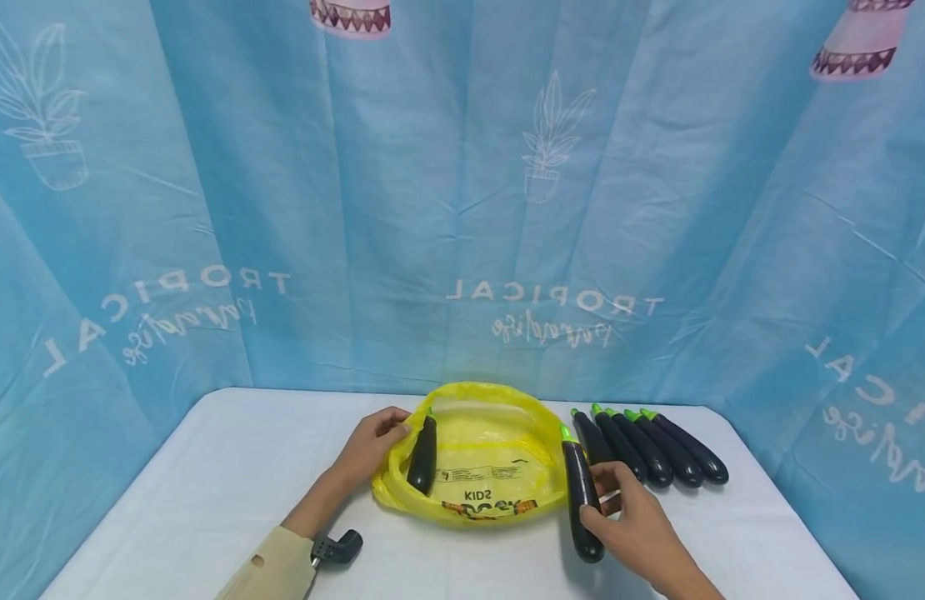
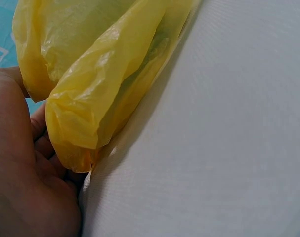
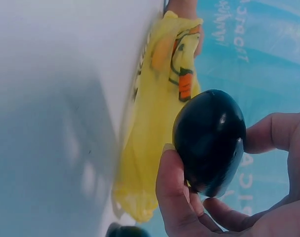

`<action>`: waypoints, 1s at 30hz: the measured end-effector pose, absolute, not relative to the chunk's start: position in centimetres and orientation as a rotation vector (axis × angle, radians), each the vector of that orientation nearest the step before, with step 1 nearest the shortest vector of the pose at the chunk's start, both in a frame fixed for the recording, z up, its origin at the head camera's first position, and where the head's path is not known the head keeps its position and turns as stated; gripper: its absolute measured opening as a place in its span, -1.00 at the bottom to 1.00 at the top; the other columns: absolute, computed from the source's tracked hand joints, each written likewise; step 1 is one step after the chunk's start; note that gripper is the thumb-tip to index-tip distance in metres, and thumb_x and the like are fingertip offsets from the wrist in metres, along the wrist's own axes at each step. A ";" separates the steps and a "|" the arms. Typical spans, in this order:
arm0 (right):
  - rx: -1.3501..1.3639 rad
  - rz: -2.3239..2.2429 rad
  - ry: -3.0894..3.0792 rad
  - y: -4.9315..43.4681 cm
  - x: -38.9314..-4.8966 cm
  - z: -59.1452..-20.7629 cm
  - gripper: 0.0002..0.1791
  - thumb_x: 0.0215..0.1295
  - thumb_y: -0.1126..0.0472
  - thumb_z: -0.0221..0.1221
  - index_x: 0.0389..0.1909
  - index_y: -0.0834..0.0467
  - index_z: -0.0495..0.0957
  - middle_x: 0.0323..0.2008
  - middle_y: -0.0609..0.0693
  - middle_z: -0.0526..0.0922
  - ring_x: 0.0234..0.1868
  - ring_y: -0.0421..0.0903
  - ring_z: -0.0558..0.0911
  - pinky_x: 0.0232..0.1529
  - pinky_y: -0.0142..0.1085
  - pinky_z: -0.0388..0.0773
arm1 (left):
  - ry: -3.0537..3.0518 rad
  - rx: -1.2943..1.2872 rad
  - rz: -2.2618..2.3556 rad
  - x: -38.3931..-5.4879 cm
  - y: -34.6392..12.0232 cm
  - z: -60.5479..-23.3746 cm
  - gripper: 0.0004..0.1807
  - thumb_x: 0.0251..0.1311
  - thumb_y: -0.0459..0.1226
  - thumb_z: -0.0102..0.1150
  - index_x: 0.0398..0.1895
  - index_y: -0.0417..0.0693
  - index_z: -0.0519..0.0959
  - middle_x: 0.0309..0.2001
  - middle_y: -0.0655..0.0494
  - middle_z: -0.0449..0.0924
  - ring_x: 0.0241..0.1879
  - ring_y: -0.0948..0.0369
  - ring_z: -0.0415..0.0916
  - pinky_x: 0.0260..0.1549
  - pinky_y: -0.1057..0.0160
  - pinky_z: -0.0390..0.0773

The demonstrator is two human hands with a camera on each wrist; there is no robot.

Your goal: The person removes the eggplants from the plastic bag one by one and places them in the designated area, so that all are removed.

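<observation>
My right hand (image 1: 629, 527) grips a dark purple eggplant (image 1: 580, 500) with a bright green stem, held tilted at the right rim of a yellow plastic bag (image 1: 537, 500). In the right wrist view, the rounded end of this eggplant (image 3: 209, 143) faces the camera, with thumb and fingers on its sides. At the bag's left rim, my left hand (image 1: 372, 446) holds the plastic, and the bag's mouth stands wide. Folds of the yellow bag (image 2: 90, 98) hide part of its fingers in the left wrist view. Another eggplant (image 1: 423, 458) lies inside the bag at the left.
Several more eggplants (image 1: 661, 450) lie side by side right of the bag, green stems toward the back. A white cloth (image 1: 230, 467) covers the table. Behind it hangs a blue printed curtain (image 1: 402, 208). A black device (image 1: 338, 548) is strapped at my left wrist.
</observation>
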State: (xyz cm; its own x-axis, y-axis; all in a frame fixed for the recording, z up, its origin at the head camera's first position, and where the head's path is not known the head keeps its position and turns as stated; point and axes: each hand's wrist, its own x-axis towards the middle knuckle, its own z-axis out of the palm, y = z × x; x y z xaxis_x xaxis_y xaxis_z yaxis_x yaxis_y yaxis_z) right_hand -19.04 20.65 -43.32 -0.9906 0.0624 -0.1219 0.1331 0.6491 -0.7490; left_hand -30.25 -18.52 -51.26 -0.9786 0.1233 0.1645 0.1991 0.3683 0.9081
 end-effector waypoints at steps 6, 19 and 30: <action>0.212 -1.216 2.783 21.8 -19.0 -44.0 -0.33 0.15 0.19 0.40 0.28 0.25 0.43 0.00 0.11 0.58 -0.16 -0.05 0.59 -0.22 -0.19 0.64 | -2.546 -0.286 -1.697 -30.0 -18.5 -51.1 -0.76 0.52 -0.23 0.15 0.10 -0.11 0.68 -0.04 0.05 0.72 -0.02 0.17 0.61 0.07 0.20 0.58; 0.257 -1.146 2.773 24.8 -18.4 -44.8 -0.31 0.18 0.16 0.38 0.29 0.32 0.40 -0.05 0.15 0.59 -0.18 -0.03 0.61 -0.26 -0.15 0.66 | -2.548 -0.294 -1.700 -30.3 -18.4 -51.1 -0.76 0.51 -0.23 0.16 0.10 -0.09 0.69 -0.05 0.09 0.72 -0.03 0.19 0.62 0.08 0.17 0.59; 0.276 -1.100 2.798 28.7 -18.7 -44.6 -0.29 0.25 0.14 0.35 0.32 0.38 0.34 0.01 0.25 0.57 -0.11 0.04 0.60 -0.22 -0.12 0.65 | -2.537 -0.305 -1.688 -30.3 -18.5 -51.3 -0.76 0.50 -0.24 0.16 0.08 -0.11 0.69 -0.06 0.05 0.72 -0.06 0.17 0.62 0.02 0.23 0.59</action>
State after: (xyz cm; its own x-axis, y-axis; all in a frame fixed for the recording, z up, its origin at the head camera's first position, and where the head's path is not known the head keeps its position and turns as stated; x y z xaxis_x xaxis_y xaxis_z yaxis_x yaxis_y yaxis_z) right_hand -18.73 28.70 -44.59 -0.9759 0.1246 -0.1793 0.2133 0.7188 -0.6617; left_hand -30.27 -18.51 -51.29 -0.9771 0.1210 0.1749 0.2081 0.3737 0.9039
